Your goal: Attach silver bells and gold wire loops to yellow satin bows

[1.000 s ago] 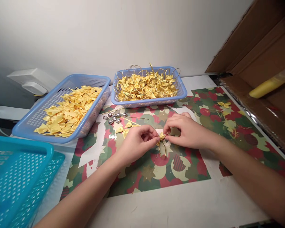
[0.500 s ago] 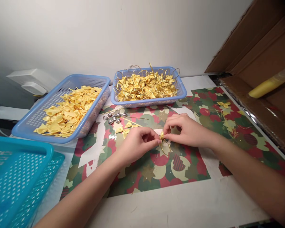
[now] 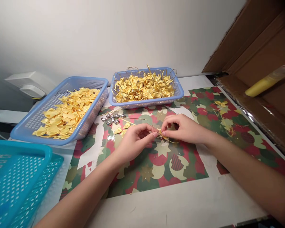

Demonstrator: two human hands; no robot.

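Observation:
A small yellow ribbon bow with gold wire (image 3: 165,136) is held low over the patterned sheet, partly hidden by fingers. My right hand (image 3: 181,127) pinches it from the right between thumb and fingers. From the left, my left hand (image 3: 135,141) closes thumb and forefinger on the gold wire at the bow; a thin end sticks up beside the fingertips. A silvery glint shows at the bow, too small to name. Just beyond my left hand lie loose yellow bows (image 3: 122,129), several silver bells (image 3: 113,118) and straight gold wires (image 3: 136,119).
A blue basket of yellow bows (image 3: 79,134) stands at left, another blue basket with wired bows (image 3: 147,104) at the back. Teal baskets (image 3: 21,148) sit at front left. A cardboard box (image 3: 251,47) with a yellow tube (image 3: 263,85) borders the right; scraps (image 3: 228,123) lie nearby.
The bow has turned in my fingers: its wire loop, which hung toward me, now points right. My hands have shifted slightly left, and the view has moved a little.

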